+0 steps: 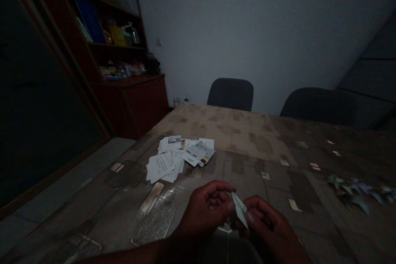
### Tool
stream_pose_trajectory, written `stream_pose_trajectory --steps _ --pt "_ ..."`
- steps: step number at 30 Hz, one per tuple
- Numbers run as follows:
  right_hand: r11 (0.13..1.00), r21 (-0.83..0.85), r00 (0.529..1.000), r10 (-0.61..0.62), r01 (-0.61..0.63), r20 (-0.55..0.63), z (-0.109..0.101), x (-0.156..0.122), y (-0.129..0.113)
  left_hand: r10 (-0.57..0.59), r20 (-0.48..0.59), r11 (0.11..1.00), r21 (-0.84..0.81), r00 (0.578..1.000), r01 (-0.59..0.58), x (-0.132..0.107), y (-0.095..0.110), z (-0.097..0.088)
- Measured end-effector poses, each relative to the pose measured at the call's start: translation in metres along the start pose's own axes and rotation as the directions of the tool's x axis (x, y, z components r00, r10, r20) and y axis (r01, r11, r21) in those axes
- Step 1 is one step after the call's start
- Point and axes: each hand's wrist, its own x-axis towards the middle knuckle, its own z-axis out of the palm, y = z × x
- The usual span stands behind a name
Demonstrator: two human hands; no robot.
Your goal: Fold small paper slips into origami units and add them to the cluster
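Observation:
Between my two hands is a small folded piece of pale paper [240, 209], held just above the near part of the table. My left hand [212, 204] pinches its left side between thumb and fingers. On the other side, the fingers of my right hand [266, 220] are closed on its right edge. A loose pile of printed paper cards [167, 165] lies on the table beyond my left hand. Off to the right is a cluster of small folded paper pieces [355, 189], blurred and dim.
The table [247, 132] has a patterned cover. Two dark chairs, one in the middle [230, 93] and one at the right [318, 103], stand along its far side. At the left rises a wooden cabinet [139, 103] with items on its shelves.

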Motion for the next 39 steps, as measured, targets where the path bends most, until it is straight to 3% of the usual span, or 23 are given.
stream_pose_trajectory --steps 8,17,27,39 --pt "1.0 0.008 1.0 0.023 -0.023 0.004 0.0 -0.003 0.001 0.014 -0.004 1.0 0.025 1.0 -0.014 0.0 -0.005 0.0" --pt "0.997 -0.08 0.999 0.007 -0.01 -0.037 0.001 -0.006 0.003 -0.041 -0.001 0.996 0.083 0.999 0.041 -0.007 0.007 0.004" --pt "0.999 0.044 0.997 0.01 -0.014 0.072 0.001 -0.006 0.003 -0.031 -0.052 0.988 0.147 0.998 0.038 -0.005 0.003 0.005" --pt "0.996 0.083 0.995 0.026 -0.034 0.093 0.002 -0.005 0.005 -0.116 -0.072 0.981 0.147 0.991 0.125 -0.003 0.011 0.006"
